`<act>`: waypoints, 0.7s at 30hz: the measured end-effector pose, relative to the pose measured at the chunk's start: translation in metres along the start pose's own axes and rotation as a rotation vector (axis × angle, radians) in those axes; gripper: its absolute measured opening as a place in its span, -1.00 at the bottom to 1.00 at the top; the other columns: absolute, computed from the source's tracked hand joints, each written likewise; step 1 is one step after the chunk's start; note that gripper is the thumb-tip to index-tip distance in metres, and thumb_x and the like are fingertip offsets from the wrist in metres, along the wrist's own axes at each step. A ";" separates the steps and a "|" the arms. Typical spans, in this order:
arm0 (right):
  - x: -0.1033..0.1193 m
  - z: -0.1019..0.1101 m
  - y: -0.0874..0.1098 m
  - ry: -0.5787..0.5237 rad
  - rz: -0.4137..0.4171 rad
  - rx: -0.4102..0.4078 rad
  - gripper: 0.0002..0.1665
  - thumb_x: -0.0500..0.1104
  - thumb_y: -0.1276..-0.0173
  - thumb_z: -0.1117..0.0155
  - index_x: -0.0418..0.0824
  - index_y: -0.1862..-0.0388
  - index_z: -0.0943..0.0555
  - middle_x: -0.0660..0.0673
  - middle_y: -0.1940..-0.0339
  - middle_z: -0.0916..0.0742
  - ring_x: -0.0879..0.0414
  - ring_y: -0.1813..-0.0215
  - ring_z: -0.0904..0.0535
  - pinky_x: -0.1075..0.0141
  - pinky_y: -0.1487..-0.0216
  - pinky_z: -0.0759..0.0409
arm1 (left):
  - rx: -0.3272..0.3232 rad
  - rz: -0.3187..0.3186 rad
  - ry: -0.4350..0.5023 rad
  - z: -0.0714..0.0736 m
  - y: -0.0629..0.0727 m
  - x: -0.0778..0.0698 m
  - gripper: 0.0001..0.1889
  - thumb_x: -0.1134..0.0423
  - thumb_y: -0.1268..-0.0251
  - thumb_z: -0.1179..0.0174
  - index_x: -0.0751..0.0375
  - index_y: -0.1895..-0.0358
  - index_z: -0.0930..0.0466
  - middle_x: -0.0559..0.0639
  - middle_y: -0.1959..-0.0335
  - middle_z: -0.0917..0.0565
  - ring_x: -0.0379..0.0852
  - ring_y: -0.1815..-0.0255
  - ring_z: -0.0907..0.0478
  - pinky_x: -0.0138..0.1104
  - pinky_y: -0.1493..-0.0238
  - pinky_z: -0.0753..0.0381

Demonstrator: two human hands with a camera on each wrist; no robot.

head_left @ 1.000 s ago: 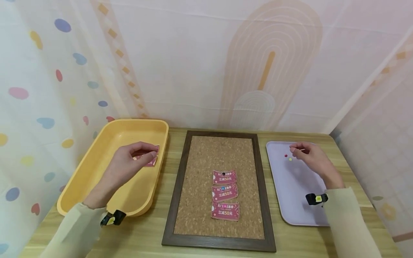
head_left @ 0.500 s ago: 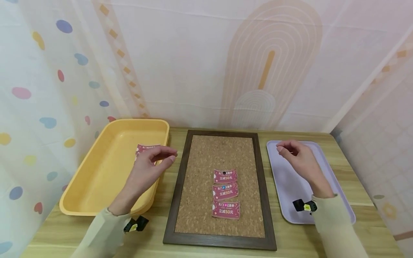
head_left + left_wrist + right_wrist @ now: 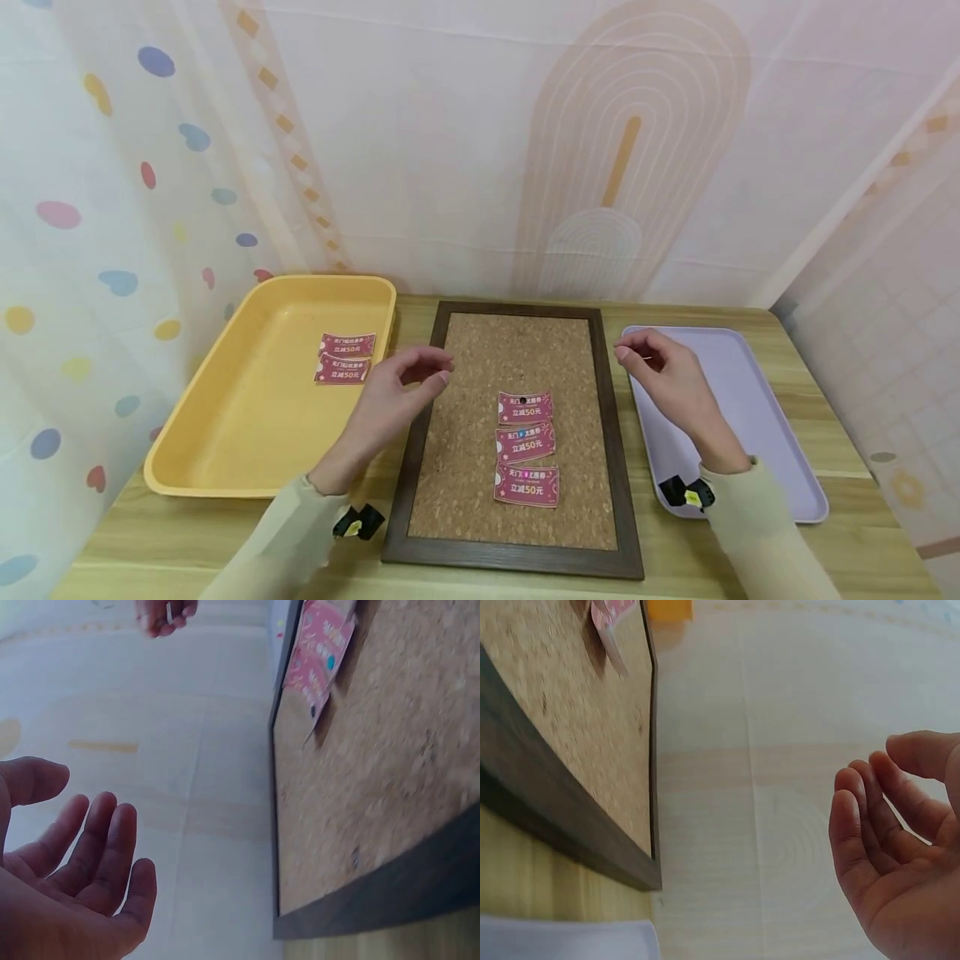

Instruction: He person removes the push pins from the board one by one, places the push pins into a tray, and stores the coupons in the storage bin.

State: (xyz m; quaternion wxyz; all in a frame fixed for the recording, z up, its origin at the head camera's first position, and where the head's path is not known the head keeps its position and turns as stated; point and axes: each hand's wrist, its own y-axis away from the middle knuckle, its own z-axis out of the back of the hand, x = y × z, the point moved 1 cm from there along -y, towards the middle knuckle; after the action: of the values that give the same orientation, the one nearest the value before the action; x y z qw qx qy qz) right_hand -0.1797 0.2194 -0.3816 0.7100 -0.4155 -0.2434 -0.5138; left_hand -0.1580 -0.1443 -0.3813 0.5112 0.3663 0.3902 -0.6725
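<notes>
My left hand (image 3: 393, 396) hovers over the left frame edge of the corkboard (image 3: 480, 350), its fingers loosely bent. In the left wrist view, the thumb stands apart from the fingers (image 3: 120, 847), with nothing between them. Above the left edge of the lilac tray (image 3: 738, 375) is my right hand (image 3: 667, 383); thumb and index finger are close together, and no held thing shows. Three pink coupons are fixed one above another on the board: the top coupon (image 3: 525, 409) with a black pin, the middle coupon (image 3: 525, 443) with a blue one, the bottom coupon (image 3: 527, 487) with a pink one.
A yellow bin (image 3: 262, 400) stands left of the board. Inside lie two more coupons, an upper one (image 3: 348, 345) and a lower one (image 3: 342, 371). All stand on a wooden table (image 3: 300, 575), with a patterned curtain (image 3: 450, 167) behind.
Both hands have moved inward: the left from over the yellow bin to the board's edge, the right leftward across the tray. The two coupons in the bin are uncovered; the tray's small red and yellow pieces are hidden.
</notes>
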 end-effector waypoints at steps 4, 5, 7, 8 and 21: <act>0.002 -0.010 0.000 0.005 0.008 0.024 -0.79 -0.18 -0.54 -0.29 -0.30 0.02 -0.69 -0.13 0.20 -0.75 0.15 0.23 -0.58 0.44 0.20 -0.52 | 0.016 -0.004 0.015 -0.011 -0.003 0.001 -0.72 0.30 -0.47 -0.26 0.26 -0.16 -0.64 0.13 -0.01 -0.71 0.00 0.01 -0.66 -0.32 0.02 -0.66; 0.003 -0.012 0.000 0.008 0.009 0.033 -0.79 -0.18 -0.55 -0.29 -0.30 0.01 -0.69 -0.13 0.20 -0.75 0.13 0.23 -0.58 0.42 0.20 -0.52 | 0.020 -0.002 0.019 -0.014 -0.003 0.002 -0.72 0.31 -0.47 -0.25 0.28 -0.17 -0.64 0.15 -0.01 -0.71 0.00 0.02 -0.66 -0.33 0.02 -0.66; 0.003 -0.016 0.000 0.012 0.010 0.048 -0.79 -0.18 -0.55 -0.28 -0.29 0.00 -0.69 -0.12 0.21 -0.75 0.08 0.22 -0.59 0.39 0.20 -0.53 | 0.027 -0.001 0.028 -0.018 -0.005 0.003 -0.71 0.33 -0.47 -0.24 0.31 -0.17 -0.62 0.18 -0.02 -0.70 0.01 0.01 -0.66 -0.33 0.01 -0.66; 0.004 -0.018 0.000 0.015 0.013 0.056 -0.78 -0.18 -0.55 -0.27 -0.30 -0.01 -0.69 -0.12 0.20 -0.75 0.06 0.22 -0.59 0.38 0.20 -0.53 | 0.030 0.004 0.032 -0.020 -0.005 0.004 -0.71 0.34 -0.47 -0.24 0.32 -0.18 -0.62 0.18 -0.02 -0.70 0.01 0.02 -0.65 -0.33 0.01 -0.66; 0.008 -0.037 -0.004 0.039 0.021 0.154 -0.83 -0.19 -0.53 -0.28 -0.26 0.01 -0.68 -0.11 0.16 -0.75 0.06 0.19 -0.62 0.25 0.17 -0.60 | 0.077 0.027 -0.010 -0.044 -0.014 0.013 -0.73 0.35 -0.42 -0.27 0.29 -0.12 -0.65 0.07 0.03 -0.70 -0.02 0.04 -0.63 -0.18 -0.01 -0.66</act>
State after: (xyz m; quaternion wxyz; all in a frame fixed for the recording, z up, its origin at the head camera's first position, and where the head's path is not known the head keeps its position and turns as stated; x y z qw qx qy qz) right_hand -0.1840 0.1840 -0.3937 0.7500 -0.3521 -0.2639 -0.4939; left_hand -0.1706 -0.1076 -0.4093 0.5076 0.3879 0.3564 -0.6818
